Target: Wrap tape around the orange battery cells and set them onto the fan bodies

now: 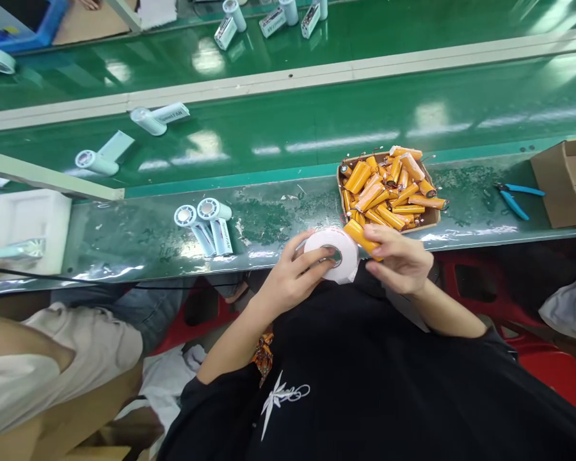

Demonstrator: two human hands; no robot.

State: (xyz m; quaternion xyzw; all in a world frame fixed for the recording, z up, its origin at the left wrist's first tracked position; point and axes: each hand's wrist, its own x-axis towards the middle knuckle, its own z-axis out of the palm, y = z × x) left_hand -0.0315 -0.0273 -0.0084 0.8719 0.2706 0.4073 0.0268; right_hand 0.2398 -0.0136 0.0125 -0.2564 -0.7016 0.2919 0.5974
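Observation:
My left hand [292, 272] grips a white roll of tape [333, 254] near my chest, fingers curled round its core. My right hand [398, 259] holds an orange battery cell [360, 235] against the roll, fingers closed on it. Just beyond, on the bench edge, a shallow cardboard tray [432, 221] is heaped with several orange cells with wire leads.
Two white handheld fans [206, 224] lie left of the tray, more fans [148, 118] on the green conveyor. Blue pliers [513, 197] and a cardboard box [564, 182] sit at the right. White foam [26, 224] is at the left. Another person's leg [52, 358] is beside me.

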